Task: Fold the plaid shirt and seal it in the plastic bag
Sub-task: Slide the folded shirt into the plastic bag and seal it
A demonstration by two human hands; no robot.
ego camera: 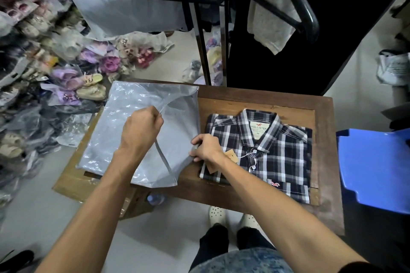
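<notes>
— Head view, item one: what was recorded on the wooden table (pixel 261 97)?

— A plaid shirt (pixel 266 150), already folded, was laid flat on the right half of the table, collar toward the far edge and buttoned front facing up. A size label was seen inside the collar, and a brown paper tag (pixel 231 154) was attached near the top button. A small red emblem was noted on the chest pocket at the near right corner.

— Item two?

— A grey plastic bag (pixel 133 122) was spread over the left half of the table, its left part overhanging onto a cardboard box (pixel 73 184). Its open mouth was turned toward the shirt, just beside the shirt's left edge.

— How were the hands entered?

— The left hand (pixel 142 128) was raised over the bag, fingers curled shut and pinched on the upper layer of the mouth, which was lifted clear of the lower layer. The right hand (pixel 207 147) was set at the bag's right edge, fingers closed on the lower lip, with the wrist resting over the shirt's left side. The shirt was entirely outside the bag.

— Surroundings?

— A blue plastic stool (pixel 375 168) was listed to the right of the table. Bagged sandals (pixel 73 77) were heaped on the floor to the left. A black clothes rack (pixel 299 2) with hanging garments was noted beyond the table.
</notes>
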